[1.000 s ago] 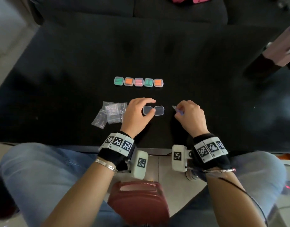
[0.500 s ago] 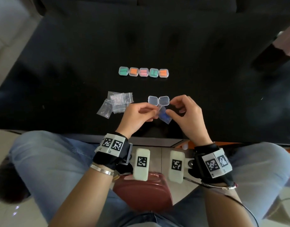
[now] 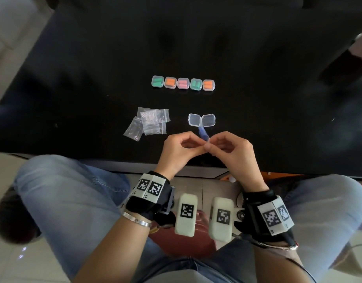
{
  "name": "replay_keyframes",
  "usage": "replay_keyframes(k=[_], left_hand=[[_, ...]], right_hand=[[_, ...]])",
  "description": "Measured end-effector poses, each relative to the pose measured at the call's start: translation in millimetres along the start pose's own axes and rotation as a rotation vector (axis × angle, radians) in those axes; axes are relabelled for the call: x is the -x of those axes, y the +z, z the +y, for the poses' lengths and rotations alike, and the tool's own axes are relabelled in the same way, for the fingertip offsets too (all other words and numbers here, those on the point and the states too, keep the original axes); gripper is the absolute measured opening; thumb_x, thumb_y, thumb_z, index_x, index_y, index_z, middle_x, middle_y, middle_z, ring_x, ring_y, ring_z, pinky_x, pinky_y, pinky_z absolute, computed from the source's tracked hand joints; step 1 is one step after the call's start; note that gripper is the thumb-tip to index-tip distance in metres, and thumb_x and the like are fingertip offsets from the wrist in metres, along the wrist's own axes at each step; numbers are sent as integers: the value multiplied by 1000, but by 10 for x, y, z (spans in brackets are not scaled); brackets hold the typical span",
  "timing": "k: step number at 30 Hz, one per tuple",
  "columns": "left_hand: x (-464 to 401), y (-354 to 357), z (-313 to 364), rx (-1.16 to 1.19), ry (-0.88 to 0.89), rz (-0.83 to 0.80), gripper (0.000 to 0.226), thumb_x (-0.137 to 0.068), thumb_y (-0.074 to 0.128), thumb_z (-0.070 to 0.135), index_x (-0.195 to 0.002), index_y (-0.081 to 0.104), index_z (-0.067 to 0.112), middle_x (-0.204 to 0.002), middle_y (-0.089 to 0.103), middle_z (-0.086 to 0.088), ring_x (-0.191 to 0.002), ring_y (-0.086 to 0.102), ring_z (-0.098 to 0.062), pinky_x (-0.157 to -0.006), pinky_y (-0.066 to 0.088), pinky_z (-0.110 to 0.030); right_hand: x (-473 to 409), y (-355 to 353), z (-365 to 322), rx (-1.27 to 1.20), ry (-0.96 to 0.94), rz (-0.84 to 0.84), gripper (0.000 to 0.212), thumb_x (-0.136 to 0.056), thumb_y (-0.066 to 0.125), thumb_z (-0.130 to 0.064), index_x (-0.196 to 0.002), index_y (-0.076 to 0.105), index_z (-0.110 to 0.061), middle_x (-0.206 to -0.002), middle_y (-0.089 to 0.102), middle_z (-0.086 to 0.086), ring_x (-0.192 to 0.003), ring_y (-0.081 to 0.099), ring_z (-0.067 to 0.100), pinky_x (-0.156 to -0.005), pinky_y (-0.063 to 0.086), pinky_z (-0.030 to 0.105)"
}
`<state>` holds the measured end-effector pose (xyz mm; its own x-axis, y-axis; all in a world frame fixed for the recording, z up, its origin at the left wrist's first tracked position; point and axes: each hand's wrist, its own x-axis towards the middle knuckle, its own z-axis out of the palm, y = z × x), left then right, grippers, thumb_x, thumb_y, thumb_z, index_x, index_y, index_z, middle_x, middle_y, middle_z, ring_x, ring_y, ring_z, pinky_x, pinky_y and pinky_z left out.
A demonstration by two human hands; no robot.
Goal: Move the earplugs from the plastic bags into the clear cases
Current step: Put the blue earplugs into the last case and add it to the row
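Note:
A small plastic bag with blue earplugs stands upright between my two hands, just in front of an open, empty clear case on the black table. My left hand and my right hand both pinch the bag's near end with thumb and fingertips. A row of several shut clear cases with green, orange and pink earplugs lies farther back. Left of the open case is a pile of clear plastic bags.
The table's near edge runs just below my hands. Below it are my knees in jeans and a red object on the floor between them. A dark object with a pinkish end stands at the far right.
The bag has turned from lying tilted between my hands to standing on end toward the open case. Both hands have shifted slightly nearer and now pinch its near end together.

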<state>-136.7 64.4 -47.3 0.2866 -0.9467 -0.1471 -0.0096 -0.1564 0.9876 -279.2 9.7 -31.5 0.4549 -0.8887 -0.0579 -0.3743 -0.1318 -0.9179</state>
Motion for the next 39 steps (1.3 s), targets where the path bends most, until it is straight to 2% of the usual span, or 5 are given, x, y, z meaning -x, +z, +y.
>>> replay_keyframes(k=[16, 24, 31, 35, 39], left_hand=[[75, -14, 32, -19, 37, -65, 15, -78, 71, 4, -87, 68, 15, -82, 71, 2, -78, 69, -6, -75, 55, -21], [102, -9, 22, 94, -55, -66, 6, -81, 66, 0, -83, 65, 6, -72, 70, -5, -74, 70, -15, -69, 56, -22], [127, 0, 32, 55, -44, -41, 9, -78, 69, 22, -84, 69, 15, -78, 73, -6, -76, 72, -18, -68, 56, -22], [107, 11, -18, -72, 4, -11, 6, -81, 70, 12, -83, 69, 18, -78, 72, -10, -77, 72, -22, -71, 58, -31], [107, -9, -2, -20, -32, -45, 12, -84, 64, 4, -81, 66, 15, -76, 70, -7, -72, 71, -15, -65, 55, -21]], right_hand=[[45, 11, -32, 109, -71, 35, 18, -80, 71, -28, -86, 67, -12, -78, 70, -4, -74, 67, 8, -69, 55, 20], [71, 12, 9, 68, -89, 35, 6, -86, 67, -14, -87, 71, -11, -74, 71, -3, -70, 68, 5, -69, 53, 16], [72, -4, 25, -26, -8, 6, 17, -83, 70, -26, -86, 70, -10, -75, 72, 1, -73, 70, 14, -68, 57, 25], [79, 30, 34, -45, -8, 3, 15, -86, 67, -20, -85, 68, -5, -72, 71, 4, -67, 69, 13, -63, 57, 25], [96, 12, 32, -33, -42, -9, 10, -87, 65, -14, -87, 71, -6, -73, 71, 4, -67, 68, 12, -65, 56, 20]])
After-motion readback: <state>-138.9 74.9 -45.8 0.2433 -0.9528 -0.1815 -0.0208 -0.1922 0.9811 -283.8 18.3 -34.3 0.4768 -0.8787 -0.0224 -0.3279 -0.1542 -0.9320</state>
